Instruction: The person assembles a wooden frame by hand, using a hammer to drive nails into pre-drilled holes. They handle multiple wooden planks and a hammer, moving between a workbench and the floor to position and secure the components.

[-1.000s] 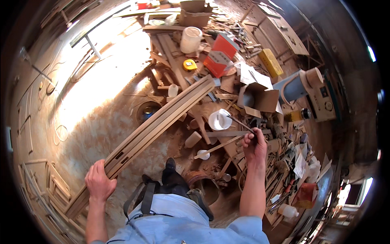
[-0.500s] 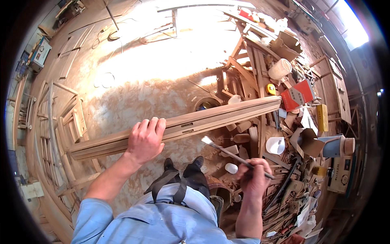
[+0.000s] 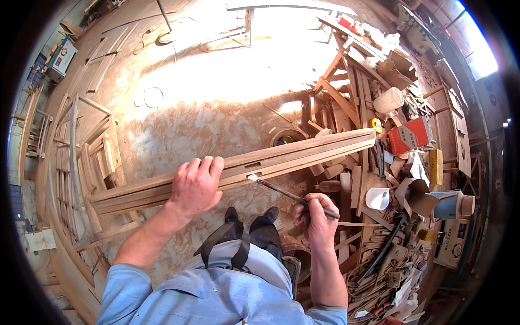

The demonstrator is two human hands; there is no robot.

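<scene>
A long wooden beam (image 3: 309,150), grooved along its length and cut with two short slots, lies slanting before me. My left hand (image 3: 196,185) is closed over it left of the slots, fingers wrapped across the top. In my right hand (image 3: 318,216) is a thin brush (image 3: 283,190), gripped by its dark handle. White stuff coats the brush's tip, which touches the beam at the nearer slot (image 3: 254,174). Whether the tip reaches inside the slot I cannot tell.
On the cluttered bench at right are a red box (image 3: 409,135), a yellow tape measure (image 3: 375,125), a white tub (image 3: 377,199), an open cardboard box (image 3: 410,195) and several wood scraps. Wooden frames (image 3: 103,146) stand at left. A bucket (image 3: 287,136) sits beyond the beam.
My right hand has moved left, bringing the brush tip from beside the beam onto the slot. My left hand keeps its hold. The view has shifted slightly.
</scene>
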